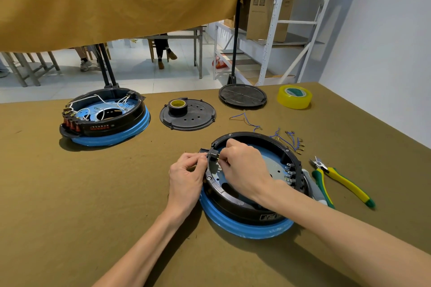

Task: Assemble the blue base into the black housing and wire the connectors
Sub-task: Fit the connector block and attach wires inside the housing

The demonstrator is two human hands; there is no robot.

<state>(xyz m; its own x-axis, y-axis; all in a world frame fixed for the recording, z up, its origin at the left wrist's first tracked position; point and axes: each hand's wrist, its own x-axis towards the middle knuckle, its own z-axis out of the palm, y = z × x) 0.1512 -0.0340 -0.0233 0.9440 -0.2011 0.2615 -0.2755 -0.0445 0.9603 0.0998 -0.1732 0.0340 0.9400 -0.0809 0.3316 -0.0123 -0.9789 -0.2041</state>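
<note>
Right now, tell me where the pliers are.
The pliers lie on the table's right side, just right of the near housing, below the loose wires.

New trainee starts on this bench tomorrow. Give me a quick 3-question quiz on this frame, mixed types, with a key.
1. True or false: the near housing already has white wires routed inside.
2. What lies right of the near housing? A) pliers B) hammer C) drill
3. Which tape roll sits on a black cover plate: the black roll or the yellow roll?

Key: 1 false; only the far unit shows white wires. 2 A. 3 the black roll.
</note>
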